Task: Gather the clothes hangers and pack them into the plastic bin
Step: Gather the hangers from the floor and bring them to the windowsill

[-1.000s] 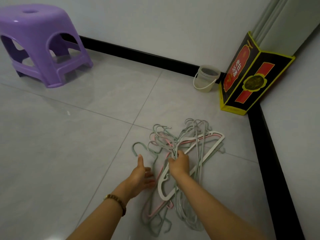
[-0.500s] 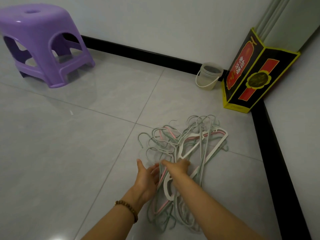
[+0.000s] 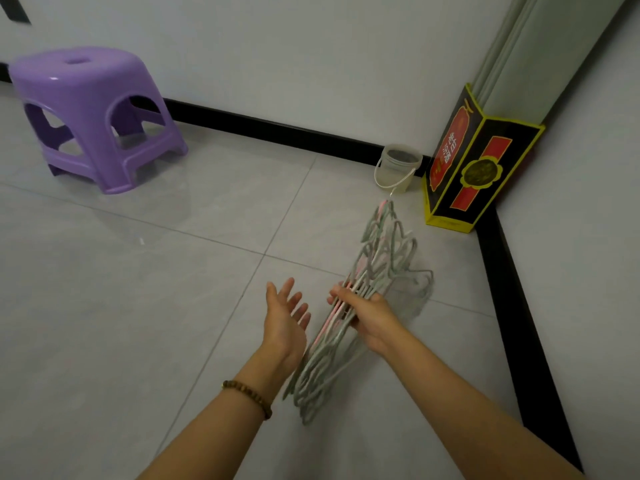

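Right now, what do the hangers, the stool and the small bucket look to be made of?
Hangers: thin rods with a matte grey-green or pink coat, probably coated wire, bunched in the right hand.
Stool: moulded purple plastic, glossy, with highlights on the seat.
Bucket: translucent plastic with a thin pale handle; the wall looks cloudy.

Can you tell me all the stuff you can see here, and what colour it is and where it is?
stool: one, purple, on the floor far left
small bucket: one, clear with a white handle, by the far wall
box: one, black, yellow and red, in the corner
hangers: a bunch, grey-green, pink and white, held up in the right hand
bracelet: one, brown beads, left wrist
left hand: open, empty
right hand: gripping the hangers
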{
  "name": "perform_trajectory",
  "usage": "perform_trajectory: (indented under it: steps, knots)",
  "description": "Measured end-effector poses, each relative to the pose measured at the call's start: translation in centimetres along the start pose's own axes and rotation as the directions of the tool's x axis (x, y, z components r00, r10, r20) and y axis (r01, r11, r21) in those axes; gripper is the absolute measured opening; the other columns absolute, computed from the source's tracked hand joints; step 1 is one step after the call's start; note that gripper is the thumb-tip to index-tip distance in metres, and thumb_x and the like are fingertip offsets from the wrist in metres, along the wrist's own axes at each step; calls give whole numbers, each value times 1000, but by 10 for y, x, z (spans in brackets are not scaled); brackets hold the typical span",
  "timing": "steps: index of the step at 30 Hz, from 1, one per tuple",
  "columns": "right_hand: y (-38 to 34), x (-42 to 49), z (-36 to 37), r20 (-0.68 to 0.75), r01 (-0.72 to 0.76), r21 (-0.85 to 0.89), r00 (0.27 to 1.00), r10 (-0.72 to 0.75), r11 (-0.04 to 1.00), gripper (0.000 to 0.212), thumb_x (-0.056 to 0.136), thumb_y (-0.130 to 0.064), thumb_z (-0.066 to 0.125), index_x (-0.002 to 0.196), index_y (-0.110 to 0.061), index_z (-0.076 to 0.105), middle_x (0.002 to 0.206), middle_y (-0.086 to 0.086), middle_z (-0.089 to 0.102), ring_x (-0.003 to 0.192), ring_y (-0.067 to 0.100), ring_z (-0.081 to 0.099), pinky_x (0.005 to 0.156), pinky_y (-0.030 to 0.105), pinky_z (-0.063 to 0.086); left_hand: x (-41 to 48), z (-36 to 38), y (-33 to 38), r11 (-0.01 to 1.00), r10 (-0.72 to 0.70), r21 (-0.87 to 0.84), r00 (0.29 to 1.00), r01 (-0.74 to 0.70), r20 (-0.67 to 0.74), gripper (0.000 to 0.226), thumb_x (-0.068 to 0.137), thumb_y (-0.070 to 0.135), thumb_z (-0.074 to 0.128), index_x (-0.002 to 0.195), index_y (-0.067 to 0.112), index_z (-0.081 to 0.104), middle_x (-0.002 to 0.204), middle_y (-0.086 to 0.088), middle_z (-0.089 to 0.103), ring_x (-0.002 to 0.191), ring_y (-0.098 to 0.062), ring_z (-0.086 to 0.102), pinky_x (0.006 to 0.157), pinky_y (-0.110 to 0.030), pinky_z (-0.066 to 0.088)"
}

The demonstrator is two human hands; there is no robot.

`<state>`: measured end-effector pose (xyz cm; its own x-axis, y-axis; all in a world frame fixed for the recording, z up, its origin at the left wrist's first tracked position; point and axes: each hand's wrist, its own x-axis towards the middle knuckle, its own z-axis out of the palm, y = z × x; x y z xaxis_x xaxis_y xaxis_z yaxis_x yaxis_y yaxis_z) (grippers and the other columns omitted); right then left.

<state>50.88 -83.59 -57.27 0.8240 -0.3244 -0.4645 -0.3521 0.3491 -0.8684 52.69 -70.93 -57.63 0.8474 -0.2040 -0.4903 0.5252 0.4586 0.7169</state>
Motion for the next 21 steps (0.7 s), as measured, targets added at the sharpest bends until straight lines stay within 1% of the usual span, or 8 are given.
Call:
perform_trajectory:
  steps: [4, 7, 10, 11, 13, 15, 18, 21]
  knots:
    - [-12, -23, -23, 213, 58, -65, 976, -43, 996, 11, 87, -8, 63, 98, -11, 64, 91, 6, 74, 79, 15, 72, 79, 30, 57, -14, -10, 0, 966, -41, 259, 980, -11, 196, 47, 99, 42, 27, 134, 18, 47, 138, -2, 49, 134, -21, 38, 111, -36, 28]
    - [-5, -39, -38, 314, 96, -185, 949, -34, 978, 19, 87, -5, 61, 106, -4, 64, 89, 6, 74, 77, 16, 72, 71, 25, 58, -26, -5, 0, 927, -128, 374, 919, -22, 372, 38, 94, 27, 42, 130, 13, 50, 133, 0, 55, 128, -15, 46, 111, -32, 30]
    - [6, -54, -46, 398, 132, -303, 917, -1, 944, 24, 84, -2, 65, 108, -5, 64, 83, 4, 72, 79, 16, 71, 72, 24, 56, -32, 0, -3, 853, -249, 514, 800, -86, 547, 35, 89, 15, 56, 124, 13, 56, 117, -1, 66, 104, -9, 63, 86, -21, 48]
    - [12, -56, -47, 426, 153, -347, 905, 10, 925, 24, 83, -2, 67, 106, -7, 65, 86, 5, 72, 84, 17, 70, 76, 27, 56, -33, 2, -4, 828, -265, 550, 790, -107, 553, 35, 86, 12, 62, 120, 13, 58, 110, -4, 69, 95, -10, 66, 77, -19, 50]
    - [21, -61, -49, 455, 180, -434, 889, 43, 883, 23, 79, -7, 72, 101, -12, 68, 90, 4, 72, 92, 16, 69, 86, 28, 55, -33, 2, -9, 789, -252, 598, 817, -137, 519, 37, 80, 10, 70, 115, 13, 61, 105, -7, 70, 90, -11, 67, 71, -19, 52]
    - [29, -64, -51, 448, 185, -505, 891, 73, 843, 25, 77, -12, 76, 101, -17, 68, 97, 0, 71, 96, 10, 67, 87, 22, 54, -31, 0, -14, 767, -225, 622, 842, -158, 491, 35, 79, 12, 72, 112, 10, 63, 97, -10, 69, 80, -9, 65, 66, -18, 49]
    - [44, -66, -55, 416, 130, -565, 898, 144, 815, 34, 78, -14, 76, 110, -11, 64, 101, 1, 69, 93, 5, 66, 82, 15, 52, -27, -7, -28, 762, -218, 637, 879, -117, 423, 26, 78, 16, 74, 103, 16, 67, 108, -17, 67, 88, -17, 63, 74, -28, 51]
    - [52, -67, -56, 371, 95, -559, 917, 146, 824, 33, 77, -18, 77, 107, -20, 64, 102, -5, 69, 95, 4, 65, 84, 15, 52, -27, -8, -40, 794, -220, 606, 908, -46, 357, 20, 80, 20, 72, 99, 17, 68, 107, -11, 70, 97, -19, 67, 78, -23, 56]
